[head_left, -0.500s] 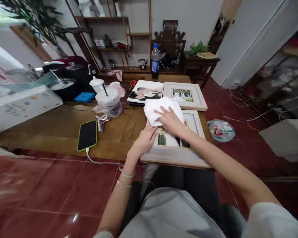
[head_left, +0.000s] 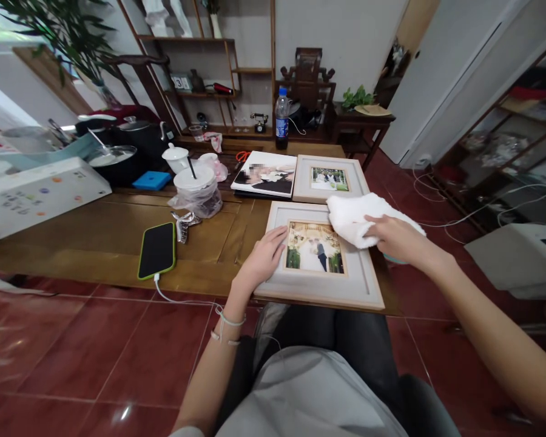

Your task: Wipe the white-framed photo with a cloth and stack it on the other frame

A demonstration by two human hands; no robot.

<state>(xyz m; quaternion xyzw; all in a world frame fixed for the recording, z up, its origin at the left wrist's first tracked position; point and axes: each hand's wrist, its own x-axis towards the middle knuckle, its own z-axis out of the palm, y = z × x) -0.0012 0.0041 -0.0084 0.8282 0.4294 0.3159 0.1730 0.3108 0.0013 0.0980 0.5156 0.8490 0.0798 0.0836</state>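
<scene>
A pale picture frame [head_left: 300,290] with a small photo in its middle lies flat at the table's front edge. My left hand [head_left: 264,255] rests on its left side, fingers stretched out and holding nothing. At the upper right corner of the frame, my right hand [head_left: 394,240] grips a white cloth [head_left: 357,218], which covers that corner and hangs past the right side. Behind it lies a second picture frame [head_left: 360,176], also with a photo. To its left is a white photo album [head_left: 266,173] with a picture on its cover.
On the wooden table [head_left: 227,243] lie a charging phone [head_left: 157,250], a bagged cup with a straw [head_left: 195,188], a blue box [head_left: 151,180] and a white teapot [head_left: 175,158]. A bottle [head_left: 282,118] stands at the back. Pots [head_left: 139,142] and a white carton [head_left: 40,194] are at the left.
My right hand has swept the white cloth from the frame's upper left to its upper right corner, uncovering the photo. My left hand has stayed on the frame's left side.
</scene>
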